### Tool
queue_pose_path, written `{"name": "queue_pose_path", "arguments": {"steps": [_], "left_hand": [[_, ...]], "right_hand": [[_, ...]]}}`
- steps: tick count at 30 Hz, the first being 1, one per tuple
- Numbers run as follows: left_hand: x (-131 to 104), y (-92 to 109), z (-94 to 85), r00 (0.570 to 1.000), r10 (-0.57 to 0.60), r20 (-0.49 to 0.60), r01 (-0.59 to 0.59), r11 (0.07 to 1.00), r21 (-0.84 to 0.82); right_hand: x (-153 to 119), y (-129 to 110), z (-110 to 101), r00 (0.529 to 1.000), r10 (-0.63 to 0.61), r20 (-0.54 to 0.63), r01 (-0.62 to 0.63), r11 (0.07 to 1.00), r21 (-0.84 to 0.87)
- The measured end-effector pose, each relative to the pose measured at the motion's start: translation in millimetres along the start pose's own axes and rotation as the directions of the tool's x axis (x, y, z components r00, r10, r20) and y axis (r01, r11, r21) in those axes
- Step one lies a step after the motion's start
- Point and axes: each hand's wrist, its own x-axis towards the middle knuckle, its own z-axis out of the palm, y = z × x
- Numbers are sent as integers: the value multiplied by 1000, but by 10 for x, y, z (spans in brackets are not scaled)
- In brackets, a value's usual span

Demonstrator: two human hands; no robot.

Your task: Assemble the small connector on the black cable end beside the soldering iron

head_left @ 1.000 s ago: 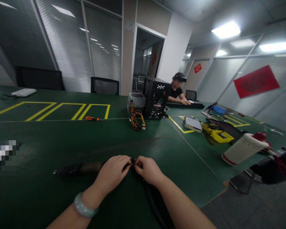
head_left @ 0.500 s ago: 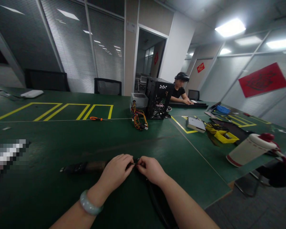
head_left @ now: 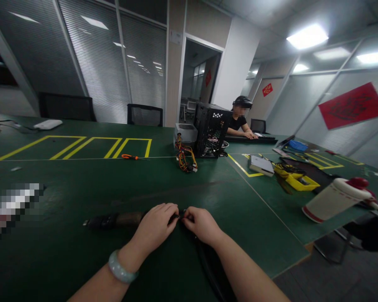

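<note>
My left hand (head_left: 157,224), with a pale bangle on the wrist, is closed in a pinch on a small dark piece over the near part of the green table (head_left: 113,184). My right hand (head_left: 202,224) pinches close beside it, fingertips almost meeting; what it holds is too small to name. A dark tool-like object (head_left: 113,221) with a brown middle lies to the left and runs behind my left hand. Under my right forearm a thick black strap or tube (head_left: 209,268) curves toward the front edge.
A black computer case (head_left: 211,130) and a power supply (head_left: 185,133) with coloured cables stand further back. An orange screwdriver (head_left: 129,157) lies left. At right are a drive (head_left: 261,165), a yellow tray (head_left: 302,183) and a tilted bottle (head_left: 334,200). Another person sits behind the case.
The whole view has shifted slightly, so the surroundings sit a little further right. Both hands keep their pinch, with the fingertips much as before.
</note>
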Motion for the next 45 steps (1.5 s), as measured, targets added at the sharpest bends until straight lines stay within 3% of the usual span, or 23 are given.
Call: {"name": "queue_pose_path", "arguments": {"steps": [6, 23, 31, 45], "left_hand": [[2, 0, -13, 999, 51, 10, -51, 999, -4], [25, 45, -51, 998, 8, 57, -7, 1000, -26], [-3, 25, -5, 995, -83, 47, 84, 996, -31], [-8, 30, -25, 999, -11, 39, 11, 1000, -14]], "right_hand": [[7, -15, -14, 1000, 9, 15, -9, 1000, -12], [4, -56, -32, 999, 28, 14, -28, 1000, 8], [-3, -77, -18, 999, 43, 8, -43, 999, 1], [-3, -55, -52, 996, 38, 78, -45, 995, 89]]}}
